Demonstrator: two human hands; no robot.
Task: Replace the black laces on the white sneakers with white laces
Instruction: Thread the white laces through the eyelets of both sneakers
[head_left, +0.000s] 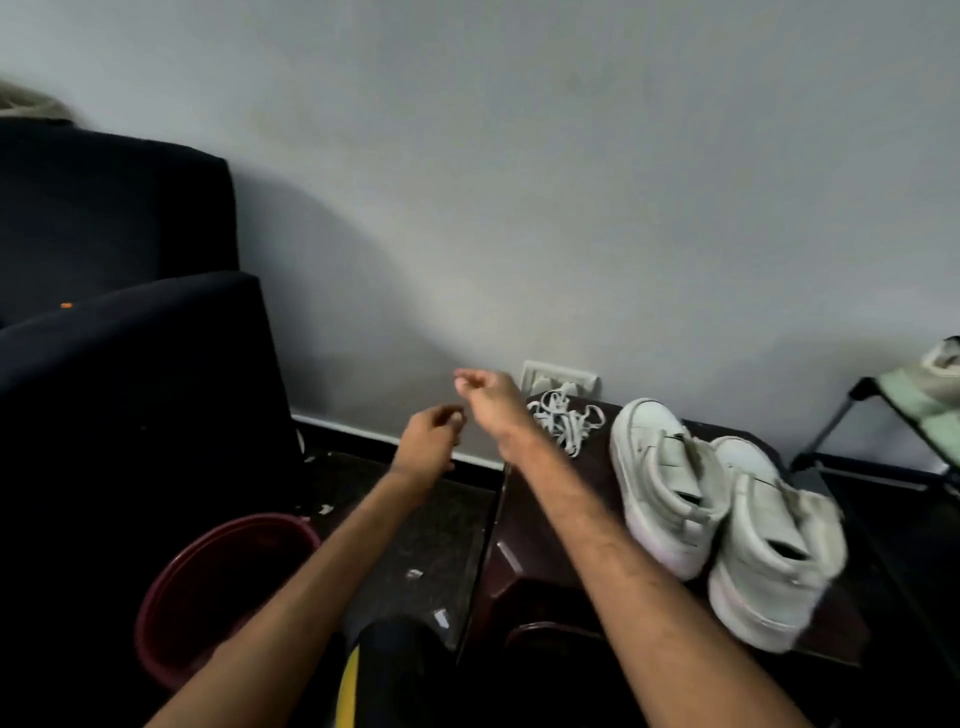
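Since the tangled flat white laces (563, 421) are soft, light & floppy, best pinched near a tip, not mid-pile. They lie on the dark brown table (545, 530) by the wall, just right of the right hand (491, 397); the left hand (428, 441) is further left. Both hands' fingers curl; pinching anything? Can't tell. The white leather sneakers (670, 483) sit near the laces.

The pair of sneakers (670, 488) on the right looks like smooth, matt leather or imitation leather, scuffed and greyed, with rubbery soles. The laces (563, 421) beyond them are flat woven cloth. The table (595, 478) beneath looks like dark polished wood with a slight gloss. The bucket (171, 587) at near left seems to be smooth plastic. The sofa (130, 338) is dark matt cloth. The wall (571, 182) is smooth matt paint. The rack (826, 426) at far right has thin dark metal tubing.
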